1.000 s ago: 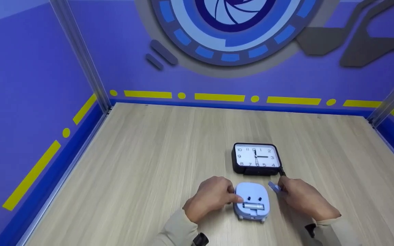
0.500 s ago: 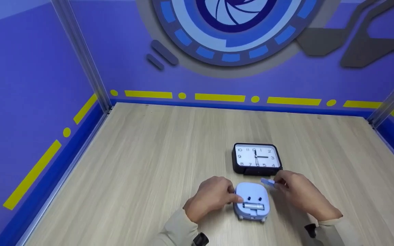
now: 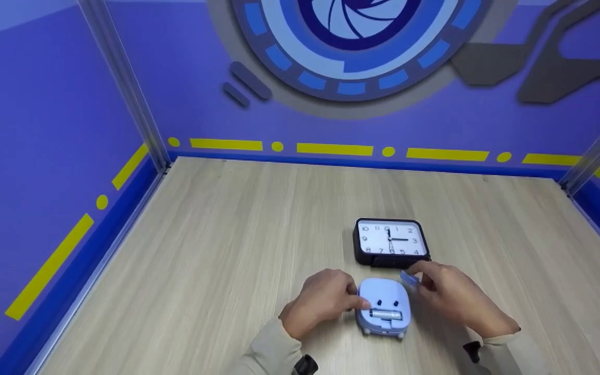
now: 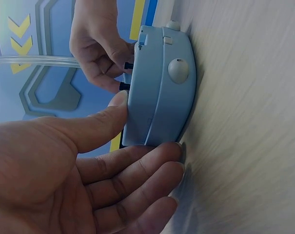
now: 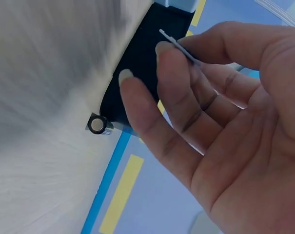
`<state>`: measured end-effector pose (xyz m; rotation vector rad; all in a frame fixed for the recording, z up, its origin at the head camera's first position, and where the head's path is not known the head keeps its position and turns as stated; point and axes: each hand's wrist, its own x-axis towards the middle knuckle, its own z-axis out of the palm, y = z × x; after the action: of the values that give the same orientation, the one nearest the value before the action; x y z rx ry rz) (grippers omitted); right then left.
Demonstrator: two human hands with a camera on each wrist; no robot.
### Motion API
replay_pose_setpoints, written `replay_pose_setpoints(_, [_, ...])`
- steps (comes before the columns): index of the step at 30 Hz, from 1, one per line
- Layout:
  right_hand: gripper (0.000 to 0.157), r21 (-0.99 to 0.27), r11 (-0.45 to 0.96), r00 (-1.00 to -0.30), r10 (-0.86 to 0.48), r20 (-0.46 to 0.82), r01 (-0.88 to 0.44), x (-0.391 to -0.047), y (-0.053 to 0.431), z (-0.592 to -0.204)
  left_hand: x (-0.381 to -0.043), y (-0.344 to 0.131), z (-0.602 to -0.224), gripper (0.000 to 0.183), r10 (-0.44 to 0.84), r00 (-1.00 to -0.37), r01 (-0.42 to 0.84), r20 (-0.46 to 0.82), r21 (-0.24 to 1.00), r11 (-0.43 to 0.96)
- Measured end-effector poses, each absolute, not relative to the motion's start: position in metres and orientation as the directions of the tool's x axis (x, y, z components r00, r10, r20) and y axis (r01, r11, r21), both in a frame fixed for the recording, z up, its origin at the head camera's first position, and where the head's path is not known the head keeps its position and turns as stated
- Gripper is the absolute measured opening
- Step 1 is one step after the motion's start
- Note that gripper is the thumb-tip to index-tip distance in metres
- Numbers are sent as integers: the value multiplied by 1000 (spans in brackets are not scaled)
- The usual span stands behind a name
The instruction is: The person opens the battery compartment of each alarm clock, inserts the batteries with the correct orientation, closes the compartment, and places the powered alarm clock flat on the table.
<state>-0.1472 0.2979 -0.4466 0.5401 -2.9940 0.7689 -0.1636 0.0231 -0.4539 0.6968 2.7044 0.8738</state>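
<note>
A small light-blue alarm clock (image 3: 383, 291) lies face down on the table, its back with two black knobs upward. A silver battery (image 3: 386, 314) sits in its uncovered compartment. My left hand (image 3: 323, 297) grips the clock's left side, thumb on the back edge and fingers against the side, as the left wrist view shows. Just off the clock's upper right corner, my right hand (image 3: 451, 294) pinches a thin light-blue battery cover (image 3: 409, 278) between thumb and finger. The right wrist view shows this cover (image 5: 179, 46) nearly edge-on.
Behind both hands a black rectangular clock (image 3: 391, 240) lies face up on the wooden table (image 3: 258, 224). Beside its edge, the right wrist view shows a loose battery (image 5: 97, 125) end-on. Purple panels (image 3: 305, 125) wall in the table's back and sides.
My right hand has carried the battery cover left toward the blue clock's upper right corner, and the cover's tilt has changed. My left hand and both clocks have stayed put.
</note>
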Motion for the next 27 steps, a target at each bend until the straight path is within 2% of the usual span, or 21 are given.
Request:
replay_pose_setpoints(5, [25, -424, 833, -935, -325, 143, -354, -147, 301, -450, -164, 22, -455, 29, 505, -862, 383, -43, 596, 705])
replay_pose_setpoints(13, [20, -411, 870, -962, -250, 108, -272, -147, 299, -450, -164, 22, -455, 28, 507, -861, 379, -47, 604, 701])
replay_pose_setpoints(22, [27, -389, 849, -932, -296, 209, -357, -148, 301, -451, -164, 22, -455, 29, 506, -861, 382, -48, 595, 707])
replay_pose_setpoints(27, [27, -370, 852, -927, -309, 214, -370, -147, 301, -452, -164, 22, -455, 29, 502, -863, 380, -47, 595, 709])
